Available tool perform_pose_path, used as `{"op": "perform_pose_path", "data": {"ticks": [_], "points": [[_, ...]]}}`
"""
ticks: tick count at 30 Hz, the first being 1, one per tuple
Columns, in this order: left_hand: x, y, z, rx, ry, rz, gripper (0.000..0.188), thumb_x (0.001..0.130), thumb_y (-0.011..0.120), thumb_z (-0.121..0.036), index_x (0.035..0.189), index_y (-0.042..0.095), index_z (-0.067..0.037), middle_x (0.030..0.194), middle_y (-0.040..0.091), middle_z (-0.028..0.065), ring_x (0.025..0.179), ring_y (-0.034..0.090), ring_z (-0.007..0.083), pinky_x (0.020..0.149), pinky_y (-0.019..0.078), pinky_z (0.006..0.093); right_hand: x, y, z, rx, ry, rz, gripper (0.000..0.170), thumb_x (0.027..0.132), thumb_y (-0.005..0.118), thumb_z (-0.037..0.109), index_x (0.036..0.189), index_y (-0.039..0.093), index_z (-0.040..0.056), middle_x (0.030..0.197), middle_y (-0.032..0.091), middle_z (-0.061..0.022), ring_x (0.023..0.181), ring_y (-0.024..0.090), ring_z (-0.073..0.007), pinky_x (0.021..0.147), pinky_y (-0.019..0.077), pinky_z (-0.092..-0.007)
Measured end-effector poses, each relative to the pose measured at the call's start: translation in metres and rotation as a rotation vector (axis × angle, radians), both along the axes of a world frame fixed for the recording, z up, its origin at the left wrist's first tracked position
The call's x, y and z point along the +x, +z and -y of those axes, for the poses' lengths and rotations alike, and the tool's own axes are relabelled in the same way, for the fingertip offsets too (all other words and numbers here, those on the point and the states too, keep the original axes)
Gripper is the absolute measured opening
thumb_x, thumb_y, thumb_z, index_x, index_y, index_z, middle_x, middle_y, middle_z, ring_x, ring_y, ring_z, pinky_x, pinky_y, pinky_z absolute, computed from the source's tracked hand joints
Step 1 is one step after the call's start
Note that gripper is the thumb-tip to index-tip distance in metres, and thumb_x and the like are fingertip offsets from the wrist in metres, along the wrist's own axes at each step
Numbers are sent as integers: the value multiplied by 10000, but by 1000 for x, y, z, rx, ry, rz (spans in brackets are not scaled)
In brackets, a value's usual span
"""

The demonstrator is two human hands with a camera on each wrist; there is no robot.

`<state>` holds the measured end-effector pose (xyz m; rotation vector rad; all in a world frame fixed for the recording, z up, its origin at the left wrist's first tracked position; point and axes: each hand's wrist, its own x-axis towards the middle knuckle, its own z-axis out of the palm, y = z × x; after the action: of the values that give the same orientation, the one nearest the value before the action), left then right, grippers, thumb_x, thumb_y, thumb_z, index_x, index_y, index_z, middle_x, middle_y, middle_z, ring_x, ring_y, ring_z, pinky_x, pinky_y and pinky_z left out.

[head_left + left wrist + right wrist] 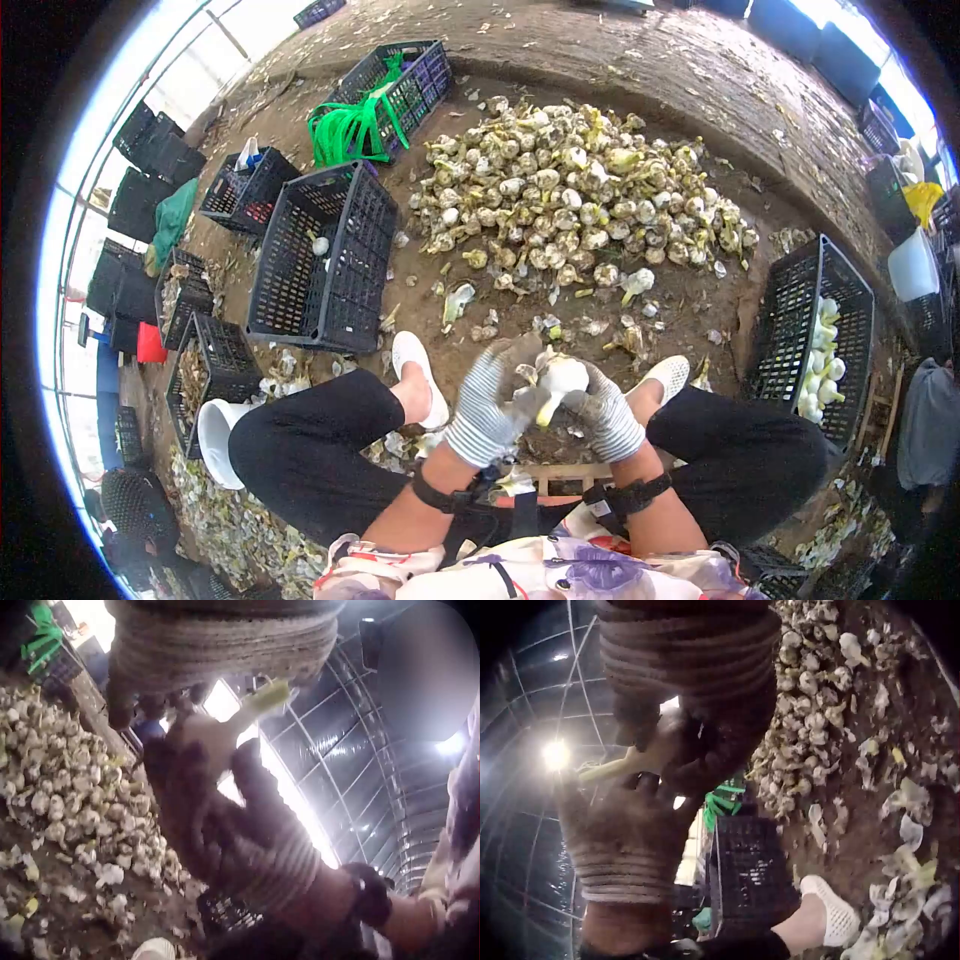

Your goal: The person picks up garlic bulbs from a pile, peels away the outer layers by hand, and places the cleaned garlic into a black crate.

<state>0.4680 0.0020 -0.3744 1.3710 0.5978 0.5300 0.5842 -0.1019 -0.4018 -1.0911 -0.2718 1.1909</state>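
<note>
A white garlic bulb (563,377) with a short green stem is held in front of the body. My right hand (607,408), in a striped, soiled glove, grips it between thumb and fingers. The left hand (490,397), gloved alike, is at the other side of the bulb, its fingers reaching toward it and blurred. In the left wrist view the right hand (225,817) holds the bulb (214,739) from below, with its stem pointing up. The right wrist view shows the left hand (622,832) close beside the stem (607,771).
Ahead lies a large garlic pile (570,195) on the soil. A black crate (325,260) at left has a bulb inside; another crate (815,340) at right holds clean bulbs. Green straps (350,130) hang over a farther crate. Peelings (230,520) and a white bucket (215,440) are at left.
</note>
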Motion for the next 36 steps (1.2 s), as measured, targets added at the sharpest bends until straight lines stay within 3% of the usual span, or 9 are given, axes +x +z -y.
{"op": "perform_pose_path", "data": {"ticks": [1,5,12,19,23,28,30,34,36], "points": [[-4,-13,-15,440,-35,-94,441,723,672,-127,1117,504,-20,1045,574,119,911,574,188,716,486,309,6,9,8,-69,53,-77,472,751,592,102,1179,431,-15,989,559,-77,871,533,-145,761,452,-262],[4,17,-8,994,-40,-361,146,674,673,-154,778,635,-59,698,617,114,669,585,267,619,442,348,3,4,8,-89,110,134,495,751,601,144,1190,424,-3,985,538,-58,849,501,-120,728,436,-244],[7,18,1,1109,-91,-442,83,680,635,-113,737,607,-61,691,606,109,631,577,263,605,441,354,4,-13,18,-59,109,76,469,751,611,154,1158,433,6,926,529,-45,789,484,-99,683,431,-241],[2,4,-8,39,-22,-207,58,730,575,-34,787,573,-24,676,576,68,594,520,108,558,440,246,-1,-14,26,190,145,-255,549,735,606,114,1228,379,33,1032,529,-51,899,521,-130,757,433,-245],[1,16,-7,854,-107,-411,50,775,560,-55,787,564,-7,713,590,64,620,562,148,562,464,267,-4,-17,11,14,180,78,525,776,579,141,1246,379,23,1017,543,-48,883,521,-133,771,430,-262],[2,2,-26,-721,192,216,81,775,586,-59,830,559,-6,748,602,108,655,580,214,547,463,294,1,-16,21,-47,201,-71,379,810,588,196,1132,490,20,985,550,-43,922,514,-126,787,424,-250],[12,14,-40,-1207,-64,718,146,780,609,-111,865,561,-2,766,601,117,660,590,219,543,479,299,1,-14,20,77,212,-137,370,816,581,188,1133,483,24,1004,546,-26,940,515,-124,811,421,-252],[-32,-47,-69,-319,-44,-218,176,766,614,-132,906,572,-33,771,614,94,670,596,221,615,497,341,8,-3,10,2,161,15,412,791,575,227,1133,516,7,1055,577,-41,969,526,-148,850,406,-286],[-23,-31,-48,780,-265,-996,427,703,710,-213,1045,546,-18,973,572,120,882,555,165,737,477,293,10,0,11,35,121,2,443,776,587,253,1135,519,2,1046,583,-48,952,533,-164,846,408,-295]]}}
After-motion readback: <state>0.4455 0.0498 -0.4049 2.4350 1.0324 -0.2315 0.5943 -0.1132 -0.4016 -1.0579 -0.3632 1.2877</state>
